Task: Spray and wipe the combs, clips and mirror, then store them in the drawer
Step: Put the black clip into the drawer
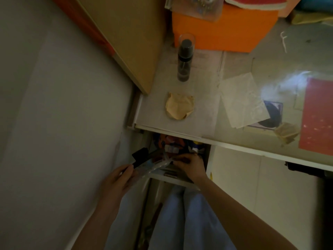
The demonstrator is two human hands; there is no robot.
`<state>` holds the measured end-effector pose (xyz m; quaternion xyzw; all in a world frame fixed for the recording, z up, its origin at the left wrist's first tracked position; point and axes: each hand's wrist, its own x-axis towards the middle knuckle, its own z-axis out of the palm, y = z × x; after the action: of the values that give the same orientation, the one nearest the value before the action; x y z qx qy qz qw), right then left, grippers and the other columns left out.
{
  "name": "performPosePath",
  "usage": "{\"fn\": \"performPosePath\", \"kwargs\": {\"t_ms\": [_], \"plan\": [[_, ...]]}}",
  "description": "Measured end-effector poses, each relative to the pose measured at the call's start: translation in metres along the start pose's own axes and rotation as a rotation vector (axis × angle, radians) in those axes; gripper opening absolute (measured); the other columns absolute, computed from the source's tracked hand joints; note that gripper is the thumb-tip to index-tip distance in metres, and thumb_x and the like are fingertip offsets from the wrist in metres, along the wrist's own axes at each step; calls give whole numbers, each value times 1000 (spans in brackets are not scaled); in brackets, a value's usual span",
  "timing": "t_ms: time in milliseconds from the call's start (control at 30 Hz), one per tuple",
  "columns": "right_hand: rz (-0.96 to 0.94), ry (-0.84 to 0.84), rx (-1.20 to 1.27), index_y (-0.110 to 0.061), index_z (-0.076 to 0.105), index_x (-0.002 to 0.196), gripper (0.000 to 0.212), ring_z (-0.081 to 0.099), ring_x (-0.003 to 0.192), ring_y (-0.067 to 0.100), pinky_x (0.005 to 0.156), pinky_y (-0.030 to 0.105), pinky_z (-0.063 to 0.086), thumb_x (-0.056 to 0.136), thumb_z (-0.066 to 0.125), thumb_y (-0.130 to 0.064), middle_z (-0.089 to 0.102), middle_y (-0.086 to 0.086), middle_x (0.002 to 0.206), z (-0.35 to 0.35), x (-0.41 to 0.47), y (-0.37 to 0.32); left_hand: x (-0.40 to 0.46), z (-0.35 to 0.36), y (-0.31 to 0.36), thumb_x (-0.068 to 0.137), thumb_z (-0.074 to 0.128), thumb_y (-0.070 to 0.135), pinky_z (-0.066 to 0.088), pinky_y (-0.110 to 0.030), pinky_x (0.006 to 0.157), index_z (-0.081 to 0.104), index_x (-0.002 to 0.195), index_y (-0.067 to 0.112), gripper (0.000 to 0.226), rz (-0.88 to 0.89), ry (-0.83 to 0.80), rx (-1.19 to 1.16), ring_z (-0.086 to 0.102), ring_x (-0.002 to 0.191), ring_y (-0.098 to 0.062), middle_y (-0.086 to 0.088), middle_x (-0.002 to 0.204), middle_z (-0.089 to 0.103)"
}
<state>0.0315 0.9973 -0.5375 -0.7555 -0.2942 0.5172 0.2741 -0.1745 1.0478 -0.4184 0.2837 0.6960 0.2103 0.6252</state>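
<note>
Left hand (118, 179) grips a clear packet (153, 164) and black comb (140, 156); right hand (191, 165), fingers curled, reaches into the open drawer (173, 178) just beside it.

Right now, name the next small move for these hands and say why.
Probably lower the clear bundle of combs into the open drawer: the left hand holds it over the edge, while the right hand is already inside, seemingly making room.
</note>
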Motion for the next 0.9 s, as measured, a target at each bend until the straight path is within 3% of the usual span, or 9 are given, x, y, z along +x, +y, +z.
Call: {"fn": "performPosePath", "kwargs": {"t_ms": [67,200,300,367,433,567,733,800,900], "plan": [[2,-5,58,-11,73,99,18,64,90,15,80,19,49,83,70,-19,70,4,93,-9,-7,-8,1,3,2,92,55,17,49,-28,83,65,100,10,15,-2,-31,21,63,99,-26,-18,103,68],[-34,33,271,-24,68,94,12,66,89,13,79,20,51,93,56,-25,71,0,92,-35,-26,-30,5,11,4,89,60,19,54,-19,74,67,99,9,16,-4,-88,58,66,88,-18,-14,97,70],[-46,-37,474,-15,65,110,22,67,93,11,82,19,52,88,62,-15,70,4,102,-50,-44,-44,8,20,5,88,61,18,53,-14,65,68,99,10,16,1,-132,131,67,82,-13,-10,92,72],[-56,-65,413,-9,61,119,33,66,91,1,80,14,51,86,64,-9,68,2,105,-54,-54,-46,11,29,7,88,61,16,51,-16,65,68,95,12,10,9,-175,197,67,77,-11,-10,89,71],[-67,-67,325,-12,60,118,30,64,80,-10,71,6,46,88,62,-9,67,-7,95,-54,-60,-43,18,38,10,89,60,15,48,-23,71,67,92,14,7,8,-252,275,64,82,-19,-13,92,69],[-20,-29,251,-9,59,119,30,60,73,-17,64,2,43,90,61,-13,64,-13,88,-49,-63,-29,39,49,14,87,65,17,46,-21,66,66,93,17,6,24,-348,486,62,78,-18,-9,89,66],[57,-47,299,-21,55,118,37,63,77,-10,65,5,46,84,68,-14,66,-7,98,-43,-65,-22,59,59,13,81,71,7,46,-10,54,65,94,12,16,122,-363,597,59,65,-8,1,74,61],[93,-39,305,-18,56,121,45,62,82,-2,66,7,47,79,74,-14,66,-1,101,-39,-63,-17,67,62,8,77,74,7,47,-17,60,64,86,19,18,192,-365,667,57,68,-12,-1,73,60],[124,-52,323,-21,55,115,50,59,83,0,67,6,47,73,79,-10,62,-6,96,-36,-59,-14,80,63,-5,75,77,14,49,-30,73,64,86,24,20,244,-365,785,60,80,-20,-10,85,65]]}}
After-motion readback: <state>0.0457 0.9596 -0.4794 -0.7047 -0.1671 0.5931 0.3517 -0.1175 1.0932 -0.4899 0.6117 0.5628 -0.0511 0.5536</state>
